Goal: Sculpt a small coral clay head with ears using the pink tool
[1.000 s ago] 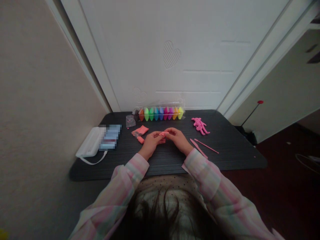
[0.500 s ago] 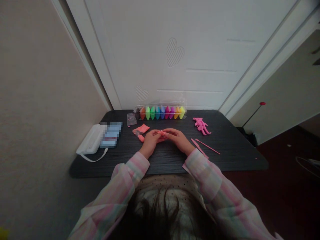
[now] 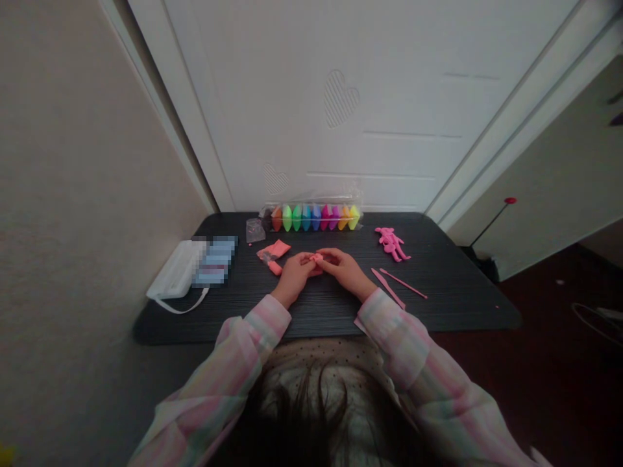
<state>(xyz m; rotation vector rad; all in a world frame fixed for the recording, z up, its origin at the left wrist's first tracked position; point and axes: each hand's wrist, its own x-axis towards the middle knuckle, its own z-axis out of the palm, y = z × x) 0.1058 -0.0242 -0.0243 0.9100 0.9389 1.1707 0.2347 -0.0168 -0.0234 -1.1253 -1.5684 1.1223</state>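
Note:
Between my fingertips, over the middle of the dark table (image 3: 233,321), is a small lump of coral-pink modelling clay (image 3: 317,258). My left hand (image 3: 294,275) is closed on its left side, and my right hand (image 3: 348,271) pinches it from the right. Fingers partly cover the lump, so its full shape is hidden. Just left of my left hand lie a coral piece of clay (image 3: 275,268) and an opened coral clay packet (image 3: 277,250). Two thin pink modelling tools, a knife-shaped one (image 3: 388,287) and a slim stick (image 3: 405,284), rest beside my right wrist.
Along the back edge stands a clear pack of colourful clay blocks (image 3: 306,218), with a small clear plastic cup (image 3: 255,230) to its left. A pink figure (image 3: 390,244) lies at right. A white device (image 3: 176,269) with a cable sits at left. A white door (image 3: 272,84) rises behind.
My fingers have shifted slightly around the coral clay, and more of the lump shows between the thumbs. The other things on the table keep their places.

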